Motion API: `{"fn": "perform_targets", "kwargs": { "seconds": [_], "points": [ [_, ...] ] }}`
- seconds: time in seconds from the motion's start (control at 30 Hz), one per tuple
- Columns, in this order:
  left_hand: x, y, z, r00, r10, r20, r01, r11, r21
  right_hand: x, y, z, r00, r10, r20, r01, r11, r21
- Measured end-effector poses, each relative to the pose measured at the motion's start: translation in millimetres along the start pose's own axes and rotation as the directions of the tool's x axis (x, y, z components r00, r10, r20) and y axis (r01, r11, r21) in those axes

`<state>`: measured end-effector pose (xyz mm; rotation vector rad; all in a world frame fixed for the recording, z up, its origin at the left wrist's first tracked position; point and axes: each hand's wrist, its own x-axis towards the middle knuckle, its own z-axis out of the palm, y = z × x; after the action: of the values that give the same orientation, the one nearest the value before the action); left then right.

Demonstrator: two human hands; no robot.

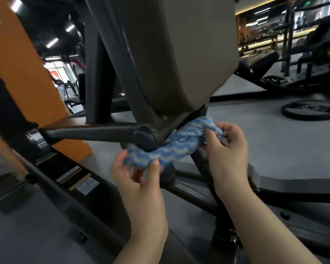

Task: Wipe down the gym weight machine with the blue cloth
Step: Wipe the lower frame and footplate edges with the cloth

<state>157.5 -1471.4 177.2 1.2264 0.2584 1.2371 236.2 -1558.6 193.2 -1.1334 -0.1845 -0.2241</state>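
A person crouches at a gym machine point(111, 77), seen from their own head. Both hands hold a blue cloth point(171, 145) twisted into a rope and looped behind a dark frame tube just under the grey seat pad point(179, 54). The left hand point(139, 174) pinches the lower left end between thumb and fingers; the right hand point(229, 149) pinches the upper right end. The middle of the cloth touches the tube beside a round black end cap point(145, 139).

Risks, as a judgement: each grip is a light pinch, so a hard pull could tug one end free and drop the cloth on the floor point(274, 149). Bunched this tight, the cloth may skip parts of the tube. It could also snag on the end cap or the joint where the tubes meet, and knuckles may knock the pad's underside.

Around them: a weight plate point(311, 109) lies flat on the floor to the right, well apart. An orange wall point(17, 73) stands on the left. A slanted rail with labels point(80, 181) runs low on the left, near the left forearm. The crossing tubes and the pad crowd the hands most.
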Motion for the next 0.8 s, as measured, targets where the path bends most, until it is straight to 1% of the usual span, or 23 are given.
{"fn": "perform_targets", "kwargs": {
  "seconds": [0.1, 0.17, 0.23, 0.3, 0.37, 0.43, 0.47, 0.5, 0.57, 0.6, 0.63, 0.67, 0.73, 0.8],
  "points": [
    [7, 17, -1, 0.984, 0.178, -0.016, -0.176, 0.982, 0.064, -6, -14, 13, 0.999, -0.032, 0.035, 0.031, 0.999, 0.014],
    [13, 23, -1, 0.955, 0.290, 0.058, -0.295, 0.949, 0.113, -7, -17, 23, 0.999, -0.029, 0.034, 0.028, 0.999, 0.024],
    [21, 22, 0, 0.901, 0.388, 0.191, -0.423, 0.884, 0.198, -6, -17, 34, 1.000, 0.013, 0.012, -0.014, 0.998, 0.068],
    [27, 18, 2, 0.877, 0.386, 0.286, -0.454, 0.860, 0.234, -6, -14, 45, 0.998, 0.061, -0.004, -0.060, 0.990, 0.131],
    [29, 13, 2, 0.871, 0.366, 0.327, -0.453, 0.855, 0.252, -9, -11, 52, 0.991, 0.133, 0.010, -0.132, 0.966, 0.222],
    [31, 8, -1, 0.827, 0.374, 0.419, -0.510, 0.812, 0.282, -11, -9, 54, 0.973, 0.229, 0.032, -0.228, 0.927, 0.298],
    [32, 5, -4, 0.786, 0.389, 0.482, -0.569, 0.759, 0.316, -11, -9, 55, 0.965, 0.259, 0.046, -0.260, 0.914, 0.312],
    [34, 3, -7, 0.733, 0.411, 0.541, -0.645, 0.672, 0.363, -10, -10, 55, 0.961, 0.268, 0.066, -0.275, 0.908, 0.315],
    [38, -1, -13, 0.623, 0.439, 0.647, -0.774, 0.466, 0.429, -11, -12, 56, 0.953, 0.280, 0.113, -0.301, 0.905, 0.301],
    [41, -2, -15, 0.590, 0.435, 0.680, -0.804, 0.389, 0.449, -14, -13, 56, 0.950, 0.278, 0.140, -0.308, 0.906, 0.292],
    [43, -1, -16, 0.572, 0.425, 0.702, -0.819, 0.340, 0.462, -16, -13, 56, 0.949, 0.268, 0.169, -0.306, 0.912, 0.274],
    [44, -1, -16, 0.568, 0.411, 0.713, -0.823, 0.309, 0.477, -20, -12, 56, 0.945, 0.257, 0.201, -0.304, 0.918, 0.255],
    [45, -3, -16, 0.596, 0.389, 0.702, -0.803, 0.270, 0.532, -25, -12, 57, 0.936, 0.250, 0.247, -0.305, 0.928, 0.216],
    [41, -5, -12, 0.631, 0.388, 0.672, -0.773, 0.246, 0.584, -23, -10, 60, 0.939, 0.255, 0.230, -0.296, 0.940, 0.169]
  ]
}}
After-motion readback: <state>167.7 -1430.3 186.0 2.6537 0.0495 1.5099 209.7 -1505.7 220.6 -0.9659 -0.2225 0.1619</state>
